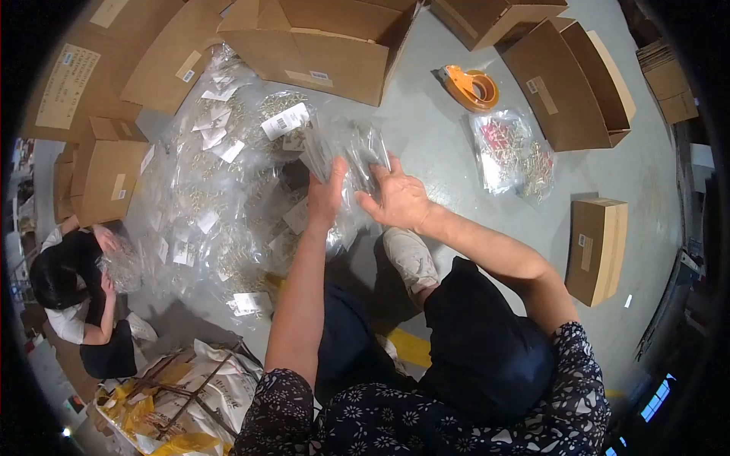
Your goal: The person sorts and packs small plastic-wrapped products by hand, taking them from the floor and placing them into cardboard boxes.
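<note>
A bunch of clear plastic bags (348,152) is held upright between my two hands, in front of my knees. My left hand (325,196) closes on its left side, thumb toward me and fingers mostly hidden behind the plastic. From the right, my right hand (401,199) grips the other side, its fingertips at the bags' edge and its thumb lower down. Glare on the plastic hides what these bags contain. Beside my left hand spreads a big pile of clear bags (201,178) with pale gold pieces inside and white labels, one large label (285,121) lying near the held bags.
Open cardboard boxes (319,57) stand beyond the pile, and another box (559,83) stands far right. An orange tape dispenser (470,87) and filled bags (506,152) lie on the floor. A closed carton (598,251) is at right. At left, another person (72,292) handles a bag.
</note>
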The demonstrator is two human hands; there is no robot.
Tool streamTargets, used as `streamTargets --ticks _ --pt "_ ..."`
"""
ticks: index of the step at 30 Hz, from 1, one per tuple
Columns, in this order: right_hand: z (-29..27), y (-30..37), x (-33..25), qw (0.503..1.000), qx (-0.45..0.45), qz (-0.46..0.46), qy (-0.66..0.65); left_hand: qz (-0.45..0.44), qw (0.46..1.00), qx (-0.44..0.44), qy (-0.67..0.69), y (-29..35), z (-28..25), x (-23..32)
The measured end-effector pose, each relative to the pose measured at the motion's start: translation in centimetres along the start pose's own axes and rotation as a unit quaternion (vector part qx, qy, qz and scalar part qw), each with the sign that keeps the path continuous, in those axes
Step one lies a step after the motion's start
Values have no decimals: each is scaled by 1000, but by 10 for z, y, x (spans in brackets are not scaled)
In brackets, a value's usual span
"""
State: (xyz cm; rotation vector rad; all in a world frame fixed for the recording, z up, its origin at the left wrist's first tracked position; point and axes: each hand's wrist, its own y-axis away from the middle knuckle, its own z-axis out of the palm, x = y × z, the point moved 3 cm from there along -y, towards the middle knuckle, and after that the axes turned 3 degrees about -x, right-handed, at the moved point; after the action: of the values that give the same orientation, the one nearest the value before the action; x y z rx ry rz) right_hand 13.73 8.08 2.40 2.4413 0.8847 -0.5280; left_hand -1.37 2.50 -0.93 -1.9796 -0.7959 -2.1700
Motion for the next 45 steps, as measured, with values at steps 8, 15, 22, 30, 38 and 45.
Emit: streamTargets --ticks 8,15,22,30,38,45 --pt "-11 3 2 1000 15 17 -12 28 999 -2 40 -3 4 -6" --pt "-17 2 -2 991 64 1 -119 -60 996 39 59 -6 -11 -23" --pt "-15 -14 -2 999 17 4 -38 -33 993 -2 116 -6 -6 -13" --pt "-24 -25 -15 998 -6 57 -27 -12 996 -17 83 -6 -9 -14" --pt "-29 -31 -11 999 -12 40 -33 -66 995 21 76 -5 1 -14" --pt "-32 -37 -15 997 -27 62 -20 -69 996 54 -30 -9 -2 -37"
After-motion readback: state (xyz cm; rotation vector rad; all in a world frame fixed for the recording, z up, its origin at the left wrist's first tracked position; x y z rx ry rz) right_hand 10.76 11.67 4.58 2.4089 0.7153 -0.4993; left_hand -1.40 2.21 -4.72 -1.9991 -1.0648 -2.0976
